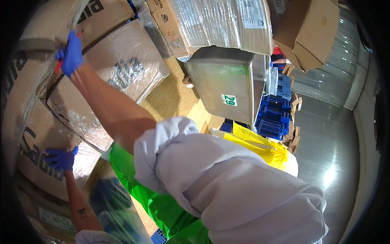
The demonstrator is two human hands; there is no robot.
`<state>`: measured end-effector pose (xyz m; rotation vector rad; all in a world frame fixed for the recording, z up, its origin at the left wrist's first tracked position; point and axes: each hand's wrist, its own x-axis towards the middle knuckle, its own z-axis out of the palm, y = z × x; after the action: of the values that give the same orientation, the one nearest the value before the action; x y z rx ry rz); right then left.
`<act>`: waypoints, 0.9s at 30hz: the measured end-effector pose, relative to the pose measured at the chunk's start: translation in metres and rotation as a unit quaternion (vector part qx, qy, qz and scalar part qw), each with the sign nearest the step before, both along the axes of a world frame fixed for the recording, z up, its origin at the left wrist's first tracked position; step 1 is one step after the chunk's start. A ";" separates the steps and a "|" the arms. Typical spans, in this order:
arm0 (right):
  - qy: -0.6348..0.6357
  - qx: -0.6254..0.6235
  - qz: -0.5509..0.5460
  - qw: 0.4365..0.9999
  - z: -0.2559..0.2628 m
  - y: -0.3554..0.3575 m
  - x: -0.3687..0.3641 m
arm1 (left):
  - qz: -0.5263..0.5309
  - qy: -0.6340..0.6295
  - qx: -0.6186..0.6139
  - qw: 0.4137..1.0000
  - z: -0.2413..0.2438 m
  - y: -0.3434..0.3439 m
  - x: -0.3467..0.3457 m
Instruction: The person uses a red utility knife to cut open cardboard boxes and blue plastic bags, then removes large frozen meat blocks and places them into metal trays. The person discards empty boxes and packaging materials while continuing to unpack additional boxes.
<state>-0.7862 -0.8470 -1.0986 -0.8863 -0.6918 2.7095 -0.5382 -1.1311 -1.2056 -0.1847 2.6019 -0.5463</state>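
Note:
My right hand [72,56], in a blue glove, is closed around a red-handled tool [58,66] at the upper left, against wrapped cartons. What kind of tool it is cannot be told. Lower down, my left hand [62,158], gloved in blue too, lies flat with its fingers spread on a cardboard carton [39,131] under clear stretch film. Between the two hands sits another film-wrapped carton [76,103] with dark print. Loose, shiny film covers the stacked boxes.
A large metal bin [222,82] with a number label stands beyond my right arm. Blue plastic crates [274,116], a yellow bag [259,146] and an open cardboard box [313,36] are to the right. A film-wrapped pallet load [222,21] stands at the top; a tape roll [187,81] lies near the bin.

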 end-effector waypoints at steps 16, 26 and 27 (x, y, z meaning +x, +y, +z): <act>-0.196 -0.203 0.086 0.955 0.044 -0.147 0.392 | 0.210 0.150 0.644 0.720 0.056 -0.097 0.036; -0.260 -0.317 0.125 0.903 -0.007 -0.248 0.516 | 0.336 0.226 0.635 0.658 0.147 -0.010 0.119; -0.250 -0.301 0.154 0.907 -0.013 -0.252 0.521 | 0.345 0.224 0.629 0.659 0.147 -0.008 0.110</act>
<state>-0.2656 -1.0985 -1.1111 -1.7942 -0.0325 3.0477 -0.4284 -1.1388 -1.0583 -0.8148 2.3708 1.7071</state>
